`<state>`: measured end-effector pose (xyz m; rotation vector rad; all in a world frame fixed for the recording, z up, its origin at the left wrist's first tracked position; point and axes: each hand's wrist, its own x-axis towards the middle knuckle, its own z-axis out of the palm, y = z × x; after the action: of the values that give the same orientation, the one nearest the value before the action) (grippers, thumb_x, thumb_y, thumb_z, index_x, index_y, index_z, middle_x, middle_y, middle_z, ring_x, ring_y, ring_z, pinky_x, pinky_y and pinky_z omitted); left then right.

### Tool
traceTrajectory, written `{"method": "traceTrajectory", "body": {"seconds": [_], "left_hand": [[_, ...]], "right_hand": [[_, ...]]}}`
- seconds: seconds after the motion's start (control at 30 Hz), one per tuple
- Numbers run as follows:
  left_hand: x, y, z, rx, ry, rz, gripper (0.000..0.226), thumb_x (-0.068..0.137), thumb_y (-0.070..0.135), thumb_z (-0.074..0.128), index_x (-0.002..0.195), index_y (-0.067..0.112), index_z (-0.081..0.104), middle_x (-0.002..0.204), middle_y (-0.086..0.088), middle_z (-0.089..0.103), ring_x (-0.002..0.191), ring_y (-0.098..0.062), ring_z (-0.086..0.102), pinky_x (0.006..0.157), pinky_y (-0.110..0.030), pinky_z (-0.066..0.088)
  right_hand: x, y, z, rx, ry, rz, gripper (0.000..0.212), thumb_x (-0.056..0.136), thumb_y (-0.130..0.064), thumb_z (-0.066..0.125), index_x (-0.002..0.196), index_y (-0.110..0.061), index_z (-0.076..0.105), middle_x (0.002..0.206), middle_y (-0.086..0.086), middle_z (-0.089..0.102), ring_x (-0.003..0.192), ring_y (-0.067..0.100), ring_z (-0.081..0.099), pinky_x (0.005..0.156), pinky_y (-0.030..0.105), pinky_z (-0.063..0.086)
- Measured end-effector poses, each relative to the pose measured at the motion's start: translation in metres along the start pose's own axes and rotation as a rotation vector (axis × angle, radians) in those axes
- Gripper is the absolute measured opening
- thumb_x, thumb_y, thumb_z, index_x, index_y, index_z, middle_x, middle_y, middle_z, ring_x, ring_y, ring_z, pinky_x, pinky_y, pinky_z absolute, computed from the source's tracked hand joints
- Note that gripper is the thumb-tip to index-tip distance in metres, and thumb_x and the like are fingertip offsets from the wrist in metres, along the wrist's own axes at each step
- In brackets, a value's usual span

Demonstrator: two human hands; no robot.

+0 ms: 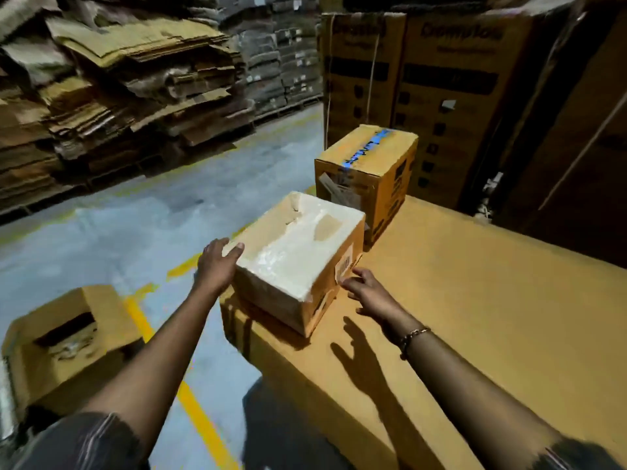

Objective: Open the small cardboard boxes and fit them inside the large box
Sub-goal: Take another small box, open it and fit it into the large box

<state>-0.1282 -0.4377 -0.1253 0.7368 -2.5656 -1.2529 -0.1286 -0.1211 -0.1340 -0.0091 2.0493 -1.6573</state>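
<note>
**Inspector:** Count the boxes relative to the large flat carton.

**Operator:** I count two small cardboard boxes on top of it. The taped box sits at its near left corner, closed, its top covered in glossy pale tape, a torn patch near the far edge, a barcode label on the right side face. The blue-marked box stands farther along the carton's left edge, just behind the taped one, closed, with a blue tape strip and dark writing across the top. One open box rests on the floor, left of the carton, flaps up, crumpled material inside.

**Inspector:** Hands?

**Operator:** Two. My view shows the left hand spread wide, palm against the taped box's left face, thumb over the top corner. The right hand is spread wide too, just beside the box's right face; I cannot tell whether the fingertips touch it. A bracelet is on that wrist.

**Inspector:** Surroundings?

**Operator:** Flattened cardboard stacks stand across the floor, far left of the carton. Two tall printed cartons stand behind it.
</note>
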Motion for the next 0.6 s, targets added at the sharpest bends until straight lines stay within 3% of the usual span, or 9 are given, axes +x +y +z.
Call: {"method": "traceTrajectory", "body": {"seconds": [0.1,0.17,0.27,0.33,0.43,0.53,0.6], "left_hand": [[0.041,-0.019,0.003,-0.055,-0.163,-0.063,0.068,0.1,0.045,0.058,0.154,0.009,0.038,0.162,-0.012,0.034,0.147,-0.027,0.035,0.116,-0.037,0.029],[0.061,-0.031,0.005,-0.054,-0.245,-0.073,0.072,0.096,0.05,0.061,0.153,0.011,0.041,0.159,-0.009,0.04,0.144,-0.027,0.04,0.117,-0.041,0.033],[0.079,-0.035,0.004,-0.046,-0.284,-0.044,0.063,0.079,0.067,0.067,0.124,0.022,0.068,0.126,-0.003,0.069,0.112,-0.021,0.065,0.088,-0.035,0.05],[0.084,-0.029,0.005,-0.041,-0.338,-0.025,0.055,0.072,0.073,0.066,0.108,0.031,0.07,0.111,0.002,0.073,0.091,-0.009,0.066,0.077,-0.033,0.049],[0.078,-0.016,0.018,0.021,-0.461,-0.034,0.052,0.077,0.073,0.069,0.11,0.033,0.072,0.11,0.002,0.072,0.09,-0.012,0.068,0.081,-0.034,0.052],[0.057,0.002,0.044,-0.051,-0.52,-0.009,0.054,0.075,0.069,0.073,0.114,0.031,0.071,0.117,0.006,0.072,0.09,-0.004,0.069,0.077,-0.027,0.053],[0.034,0.016,0.064,-0.064,-0.546,0.028,0.049,0.079,0.067,0.071,0.113,0.032,0.065,0.118,0.01,0.065,0.088,-0.003,0.064,0.078,-0.026,0.05]], "right_hand": [[0.013,-0.002,0.02,0.024,0.01,0.041,0.079,0.101,-0.042,0.059,0.163,-0.027,0.013,0.167,0.005,0.027,0.147,0.027,0.036,0.111,0.041,0.035],[0.02,-0.002,0.026,0.009,0.016,0.058,0.082,0.101,-0.046,0.057,0.164,-0.027,0.008,0.17,0.003,0.018,0.151,0.028,0.03,0.111,0.041,0.035],[0.029,-0.006,0.027,0.046,0.063,0.13,0.084,0.101,-0.056,0.051,0.164,-0.024,0.005,0.171,0.004,0.015,0.152,0.033,0.028,0.114,0.049,0.036],[0.033,-0.012,0.024,0.096,0.1,0.178,0.083,0.101,-0.06,0.047,0.164,-0.024,0.006,0.171,0.004,0.014,0.151,0.037,0.027,0.115,0.056,0.037],[0.032,-0.017,0.019,0.132,0.095,0.133,0.071,0.104,-0.058,0.039,0.161,-0.023,0.018,0.167,0.003,0.026,0.144,0.033,0.038,0.11,0.049,0.042],[0.026,-0.007,0.007,-0.003,0.166,0.063,0.061,0.106,-0.054,0.038,0.157,-0.021,0.032,0.158,0.001,0.044,0.136,0.023,0.048,0.106,0.039,0.045],[0.011,0.005,-0.011,-0.057,0.243,0.124,0.061,0.104,-0.054,0.043,0.155,-0.021,0.035,0.152,0.003,0.05,0.127,0.026,0.055,0.092,0.036,0.051]]}}
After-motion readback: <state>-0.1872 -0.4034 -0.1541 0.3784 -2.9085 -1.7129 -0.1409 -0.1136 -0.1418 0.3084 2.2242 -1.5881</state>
